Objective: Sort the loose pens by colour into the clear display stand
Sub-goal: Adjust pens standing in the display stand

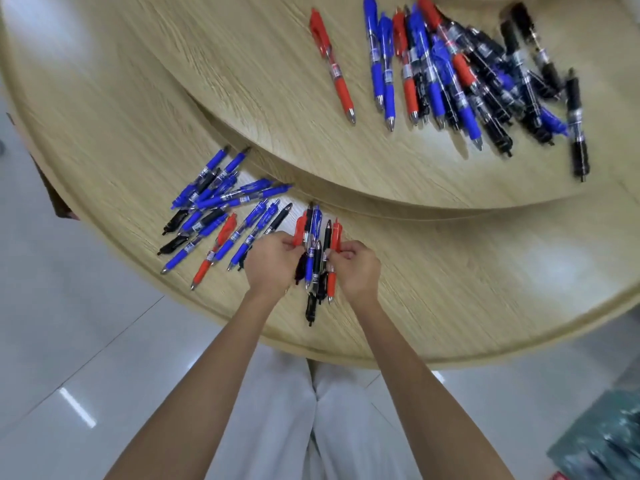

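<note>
Pen bundle [313, 233] pinched between left grip [273, 263], right grip [356, 268], fingers curled.

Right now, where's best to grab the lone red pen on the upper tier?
Pinch the lone red pen across its barrel's middle from above, fingers on its left and right flanks: it lies flat with room on both sides, clear of the mixed pile.

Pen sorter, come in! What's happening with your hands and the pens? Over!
Left hand and right hand both gripping one mixed bundle of pens. Loose pens beside it, unsorted. Display stand not in view.
</note>
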